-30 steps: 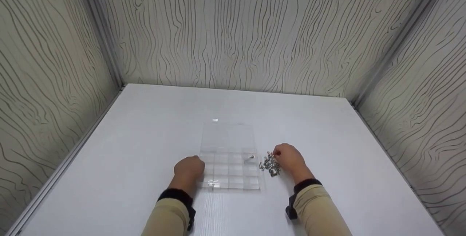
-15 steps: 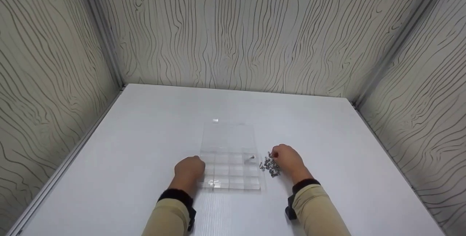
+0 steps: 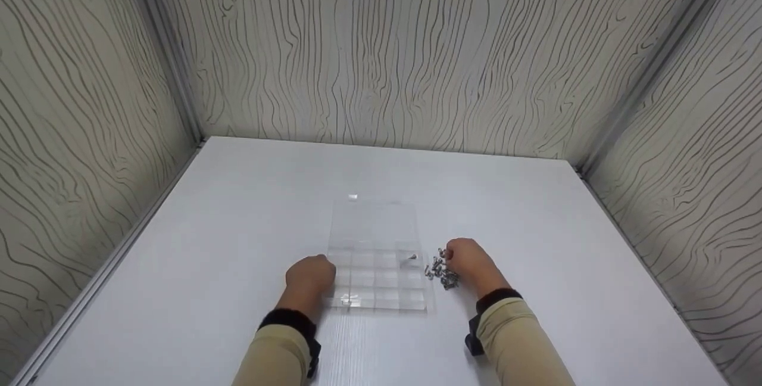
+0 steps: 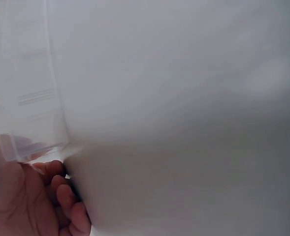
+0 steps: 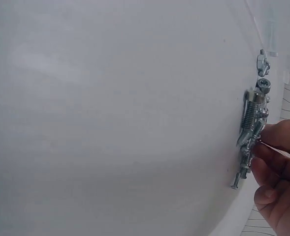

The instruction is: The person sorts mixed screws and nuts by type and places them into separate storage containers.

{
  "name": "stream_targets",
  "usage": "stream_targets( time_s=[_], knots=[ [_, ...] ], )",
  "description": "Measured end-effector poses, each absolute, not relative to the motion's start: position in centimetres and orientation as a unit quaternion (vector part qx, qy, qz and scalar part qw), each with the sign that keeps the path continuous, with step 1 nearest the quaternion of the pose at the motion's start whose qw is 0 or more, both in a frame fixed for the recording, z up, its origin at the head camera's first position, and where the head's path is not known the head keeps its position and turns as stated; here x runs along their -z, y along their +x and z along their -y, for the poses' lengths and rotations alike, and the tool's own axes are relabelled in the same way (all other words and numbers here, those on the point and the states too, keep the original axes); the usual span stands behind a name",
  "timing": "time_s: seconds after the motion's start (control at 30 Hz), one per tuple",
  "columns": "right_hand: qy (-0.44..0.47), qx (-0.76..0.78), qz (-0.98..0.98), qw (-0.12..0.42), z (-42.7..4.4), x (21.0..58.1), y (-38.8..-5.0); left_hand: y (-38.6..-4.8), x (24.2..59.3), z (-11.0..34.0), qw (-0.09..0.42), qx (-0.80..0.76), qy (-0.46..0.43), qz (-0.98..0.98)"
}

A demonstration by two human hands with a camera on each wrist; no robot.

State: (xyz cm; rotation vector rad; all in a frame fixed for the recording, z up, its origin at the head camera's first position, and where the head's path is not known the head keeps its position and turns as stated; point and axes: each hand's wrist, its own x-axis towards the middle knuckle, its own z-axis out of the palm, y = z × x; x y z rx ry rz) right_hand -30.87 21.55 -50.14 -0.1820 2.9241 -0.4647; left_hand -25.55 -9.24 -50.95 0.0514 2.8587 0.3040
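Observation:
A clear plastic compartment box lies on the white table with its transparent lid folded back. One screw rests in its far right compartment. At the box's left side my left hand grips the edge, fingers curled by the lower corner in the left wrist view. Just right of the box is a heap of metal screws and nuts. My right hand is at the heap's far right side, thumb and forefinger pinching a small screw there; the fingertips partly hide it.
The white table extends around the box on all sides. Wood-patterned panels rise behind and at both sides, with metal posts at the corners.
My right hand has shifted slightly toward me and the fingers have worked among the screws at the heap. My left hand and the box have stayed in place.

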Motion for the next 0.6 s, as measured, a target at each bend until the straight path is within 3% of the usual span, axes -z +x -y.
stream_targets(
  time_s=[0.27, 0.6],
  knots=[
    [-0.063, 0.126, -0.986, 0.09, -21.6, 50.7, -31.1, -25.7, 50.9, 9.0, 0.134, -0.17, -0.049, -0.975],
    [-0.063, 0.175, -0.981, 0.052, -20.8, 49.6, -31.3, -25.6, 51.0, 9.2, 0.136, -0.109, 0.013, -0.985]
  ],
)
